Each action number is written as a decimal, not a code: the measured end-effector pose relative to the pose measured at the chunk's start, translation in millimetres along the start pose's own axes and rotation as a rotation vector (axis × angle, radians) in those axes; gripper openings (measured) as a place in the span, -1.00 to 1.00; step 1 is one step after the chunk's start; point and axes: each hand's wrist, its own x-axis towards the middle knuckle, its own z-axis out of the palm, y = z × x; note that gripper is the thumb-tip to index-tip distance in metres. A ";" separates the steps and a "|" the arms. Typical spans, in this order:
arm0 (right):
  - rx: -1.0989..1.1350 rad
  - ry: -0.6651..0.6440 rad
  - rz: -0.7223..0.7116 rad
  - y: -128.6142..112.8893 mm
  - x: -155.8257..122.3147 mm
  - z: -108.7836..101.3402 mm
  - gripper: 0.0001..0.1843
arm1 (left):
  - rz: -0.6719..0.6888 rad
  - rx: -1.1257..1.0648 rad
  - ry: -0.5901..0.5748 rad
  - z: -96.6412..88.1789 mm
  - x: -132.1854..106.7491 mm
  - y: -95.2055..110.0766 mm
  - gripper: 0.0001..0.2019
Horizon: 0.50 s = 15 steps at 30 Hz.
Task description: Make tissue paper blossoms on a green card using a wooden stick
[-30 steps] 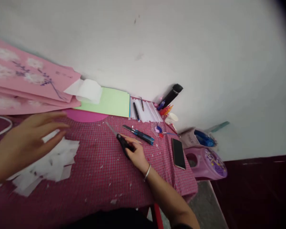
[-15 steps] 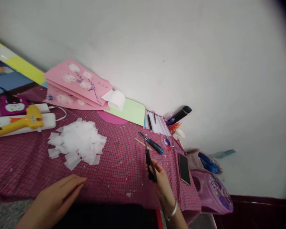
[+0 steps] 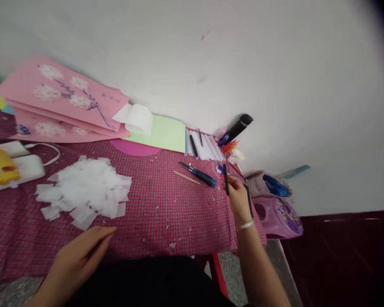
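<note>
My right hand (image 3: 239,198) is closed around the black-handled scissors (image 3: 225,179), which stand upright and edge-on above the right end of the red checked tablecloth (image 3: 166,213). A black phone (image 3: 249,202) lies partly hidden behind that hand. My left hand (image 3: 80,256) lies flat at the near edge of the cloth with its fingers stretched out and nothing in it. A pile of white paper pieces (image 3: 83,192) sits just beyond it.
Pink flowered sheets (image 3: 60,98), a white paper curl (image 3: 136,117) and a green sheet (image 3: 160,132) lie along the wall. A blue-black knife (image 3: 198,174) and a wooden stick (image 3: 187,177) lie mid-table. A yellow glue gun (image 3: 0,164) is at the left, a pink tub (image 3: 278,215) off the right end.
My right hand has lifted the scissors off the cloth and carried them right, over the phone. My left hand has drawn back from the paper pile to the near edge.
</note>
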 end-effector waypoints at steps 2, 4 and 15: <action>-0.140 0.008 -0.072 -13.5 58.1 10.6 -0.69 | 0.047 0.007 -0.001 10.2 13.0 8.9 -0.78; -0.159 -0.008 -0.132 -28.1 104.2 28.6 -0.70 | 0.054 0.000 -0.021 18.2 21.5 19.0 -0.80; -0.112 -0.315 -0.054 -3.1 128.3 186.5 -0.80 | -0.091 -0.097 -0.069 32.1 22.7 22.5 -0.81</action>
